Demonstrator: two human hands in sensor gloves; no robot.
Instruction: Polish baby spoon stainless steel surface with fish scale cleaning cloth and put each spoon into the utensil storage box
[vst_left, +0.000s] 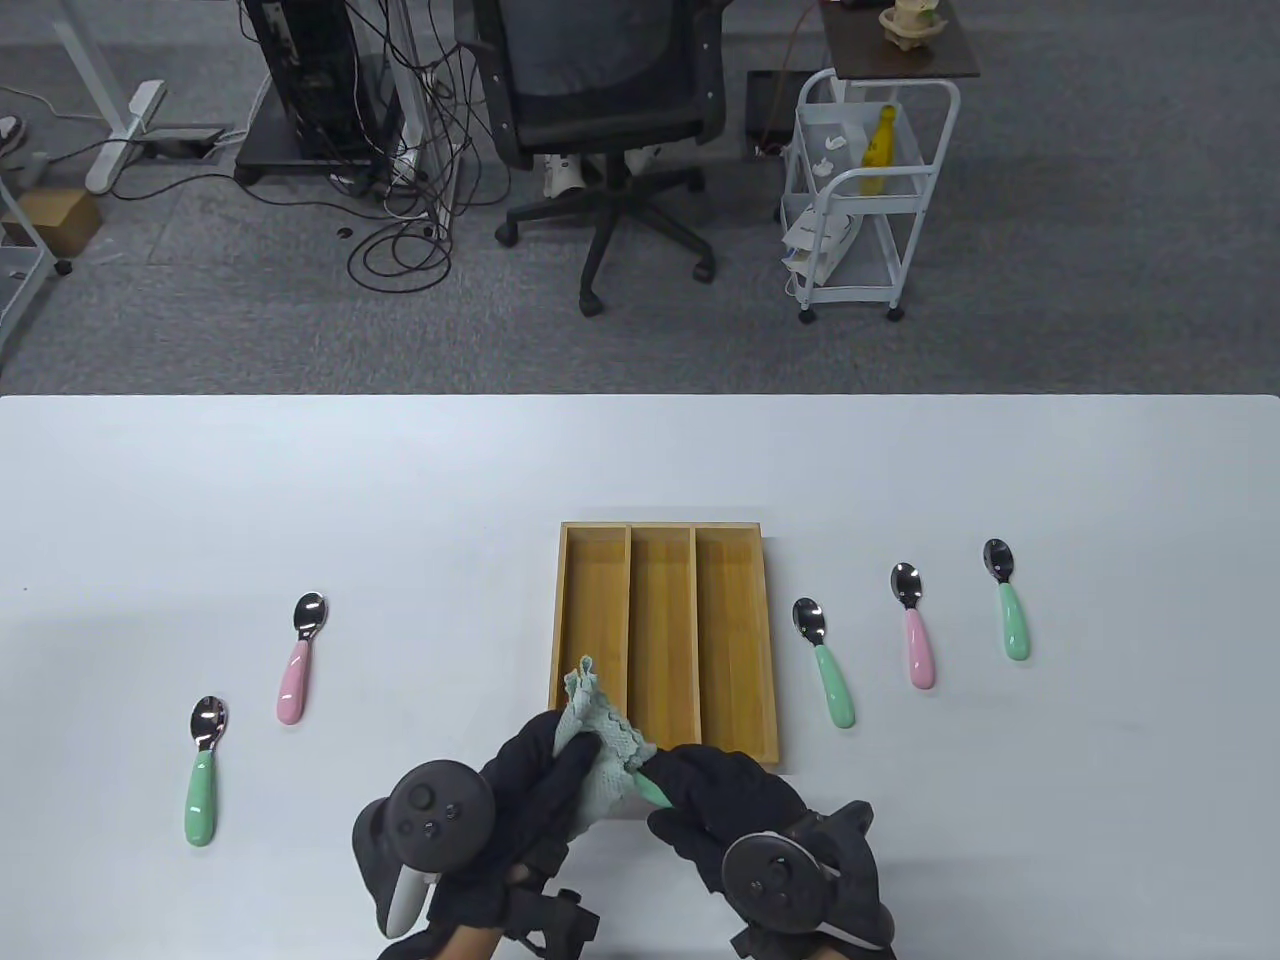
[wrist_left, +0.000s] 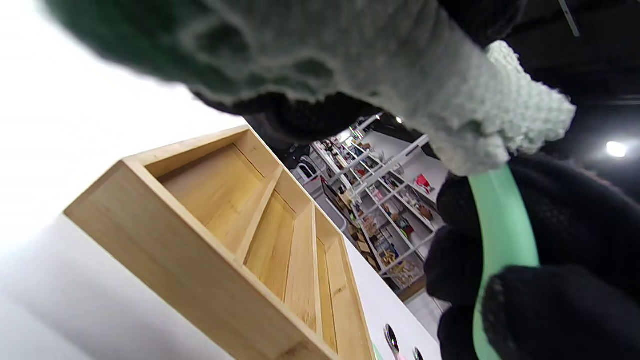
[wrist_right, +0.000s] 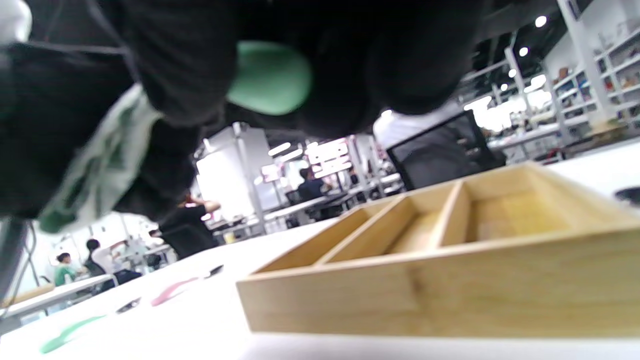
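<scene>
At the bottom centre, the left hand (vst_left: 520, 790) grips the pale green cloth (vst_left: 600, 745) around a green-handled spoon (vst_left: 650, 788) clasped by the right hand (vst_left: 720, 800), just before the empty wooden box (vst_left: 665, 640) mid-tabletop.

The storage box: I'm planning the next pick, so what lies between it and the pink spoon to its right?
In the table view, one green-handled spoon lies between the storage box and the pink spoon; otherwise bare table.
</scene>
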